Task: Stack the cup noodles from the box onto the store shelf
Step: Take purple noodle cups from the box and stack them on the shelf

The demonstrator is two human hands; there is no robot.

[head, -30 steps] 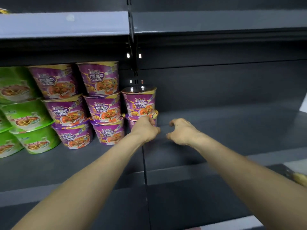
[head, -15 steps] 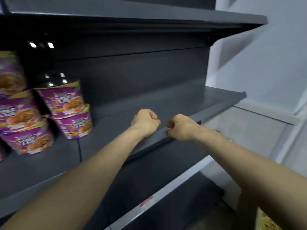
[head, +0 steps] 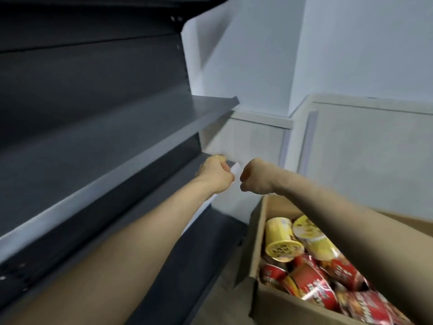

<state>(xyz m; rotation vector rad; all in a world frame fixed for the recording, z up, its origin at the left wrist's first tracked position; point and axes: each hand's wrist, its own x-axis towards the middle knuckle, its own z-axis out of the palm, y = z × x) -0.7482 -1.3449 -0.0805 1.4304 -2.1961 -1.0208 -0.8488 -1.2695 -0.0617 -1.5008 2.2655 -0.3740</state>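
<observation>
Left hand and right hand are clenched, holding nothing; the box near right holds many cups, so much stacking remains.

The shelf was dark charcoal grey all over, with a paler grey strip running along its front edge. The box was plain brown cardboard. Inside, the yellow cup noodles had a bit of white on them, and the red cup noodles had yellow and white print, way too blurry to read. The wall was pale bluish white, the floor a light beige.
</observation>
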